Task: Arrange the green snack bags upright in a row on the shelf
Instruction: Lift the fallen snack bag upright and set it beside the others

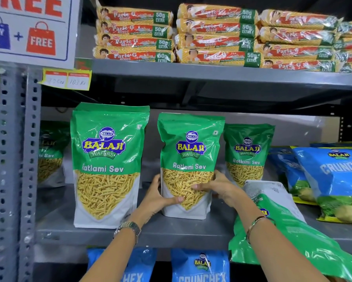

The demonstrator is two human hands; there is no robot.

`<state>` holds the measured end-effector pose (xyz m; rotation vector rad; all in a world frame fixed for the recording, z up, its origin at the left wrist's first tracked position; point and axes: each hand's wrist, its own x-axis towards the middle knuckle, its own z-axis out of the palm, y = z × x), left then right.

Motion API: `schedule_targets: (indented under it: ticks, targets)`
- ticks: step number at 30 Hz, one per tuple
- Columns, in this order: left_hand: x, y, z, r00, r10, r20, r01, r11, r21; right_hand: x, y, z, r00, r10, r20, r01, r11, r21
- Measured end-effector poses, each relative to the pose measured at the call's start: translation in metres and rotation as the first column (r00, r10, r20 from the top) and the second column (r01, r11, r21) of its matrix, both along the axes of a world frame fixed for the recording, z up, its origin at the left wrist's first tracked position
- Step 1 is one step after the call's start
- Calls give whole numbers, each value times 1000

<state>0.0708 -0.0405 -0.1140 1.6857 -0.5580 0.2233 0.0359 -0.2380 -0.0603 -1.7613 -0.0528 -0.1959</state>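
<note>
A grey metal shelf ran across the view, with a perforated upright post at its left. Above it, another shelf held stacks of yellow biscuit packs, and a white buy-one-get-one-free sign hung at the top left. On the right of the grey shelf, blue snack bags leaned together.

Three green snack bags stood upright in a row on the shelf. The left green bag was nearest the front edge. The middle green bag stood just beside it, a little further back. The right green bag stood behind and just to the right of the middle one. A further green bag lay tipped over at the shelf's front edge, under the person's right forearm, its silver base pointing back.

The left hand and right hand gripped the middle bag's lower sides, fingers curled around its edges with thumbs on the front. A watch sat on the left wrist, a thin bangle on the right.
</note>
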Motion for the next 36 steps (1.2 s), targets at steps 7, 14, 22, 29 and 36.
schedule_targets:
  ticks: [7, 14, 22, 29, 36]
  targets:
    - [-14, -3, -2, 1000, 11, 20, -10, 1000, -5, -11, -3, -2, 1000, -2, 10, 3, 1000, -25]
    - [-33, -6, -3, 998, 24, 56, -23, 1000, -7, -32, -8, 0, 999, 13, 30, -11, 997, -77]
    - [-48, -6, -1, 998, 23, 61, -24, 1000, 14, -46, -9, 1, 998, 27, 59, -21, 993, -112]
    - [-58, -5, -1, 998, 11, 68, -12, 1000, 9, -46, -11, -6, 996, -9, 88, 16, 996, -84]
    - [-55, -7, -7, 998, -9, 70, 11, 1000, -21, -45, -12, -10, 993, -7, 121, 17, 997, -82]
